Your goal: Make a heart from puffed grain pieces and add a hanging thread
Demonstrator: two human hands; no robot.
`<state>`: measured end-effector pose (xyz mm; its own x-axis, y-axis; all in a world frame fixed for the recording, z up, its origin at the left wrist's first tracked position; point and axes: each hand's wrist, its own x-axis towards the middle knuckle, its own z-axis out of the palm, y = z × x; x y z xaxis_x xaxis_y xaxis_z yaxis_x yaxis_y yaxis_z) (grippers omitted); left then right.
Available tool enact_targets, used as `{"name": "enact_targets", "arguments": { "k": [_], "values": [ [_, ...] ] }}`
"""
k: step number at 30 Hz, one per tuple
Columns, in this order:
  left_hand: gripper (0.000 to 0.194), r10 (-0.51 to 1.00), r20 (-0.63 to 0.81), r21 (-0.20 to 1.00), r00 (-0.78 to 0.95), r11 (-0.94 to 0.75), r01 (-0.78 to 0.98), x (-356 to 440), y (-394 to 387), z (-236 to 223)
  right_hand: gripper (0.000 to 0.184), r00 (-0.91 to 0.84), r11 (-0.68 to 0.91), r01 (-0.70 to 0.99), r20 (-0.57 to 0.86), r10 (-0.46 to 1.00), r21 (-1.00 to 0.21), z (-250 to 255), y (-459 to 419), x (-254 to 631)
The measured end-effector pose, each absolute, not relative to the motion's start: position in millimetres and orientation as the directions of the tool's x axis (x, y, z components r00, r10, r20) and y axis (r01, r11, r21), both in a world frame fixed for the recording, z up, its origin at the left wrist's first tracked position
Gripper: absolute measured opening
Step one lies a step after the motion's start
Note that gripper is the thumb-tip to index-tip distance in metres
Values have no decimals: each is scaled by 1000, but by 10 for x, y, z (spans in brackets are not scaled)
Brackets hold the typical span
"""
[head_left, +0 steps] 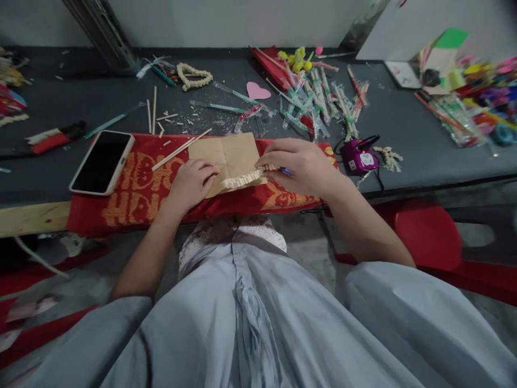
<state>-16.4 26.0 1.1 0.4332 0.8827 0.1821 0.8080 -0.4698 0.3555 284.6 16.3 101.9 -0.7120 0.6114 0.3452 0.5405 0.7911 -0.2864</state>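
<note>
A folded sheet of brown card lies on a red cloth with orange lettering. Across its lower part runs a curved row of short cream stick pieces, set side by side. My left hand rests on the card's left side, fingers lightly bent and apart, holding nothing visible. At the row's right end, my right hand is closed in a pinch; what sits between its fingertips is hidden. A small blue bit shows under that hand. Thin wooden sticks lie beyond my left hand.
A phone lies at left on the cloth. Stick crumbs and a pink heart are behind the card, near a heart-shaped stick frame. Wrapped sticks pile up at back right. A purple device stands right of my right hand.
</note>
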Motion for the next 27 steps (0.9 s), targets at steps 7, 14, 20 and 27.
{"name": "enact_targets", "arguments": {
  "k": [7, 14, 20, 27],
  "values": [
    [33, 885, 171, 348, 433, -465, 814, -132, 261, 39, 26, -671, 748, 601, 330, 664, -281, 1230, 100, 2984],
    [32, 911, 228, 353, 343, -406, 843, -209, 206, 100, 26, -648, 708, 665, 286, 706, -239, 1411, 145, 3095],
    [23, 982, 183, 343, -39, -27, 939, -311, 90, 196, 27, -655, 707, 680, 271, 705, -194, 1411, 264, 3116],
    [27, 995, 13, 244, -102, 96, 965, -232, 135, 230, 27, -680, 725, 666, 259, 686, -175, 1413, 380, 3079]
  ]
}}
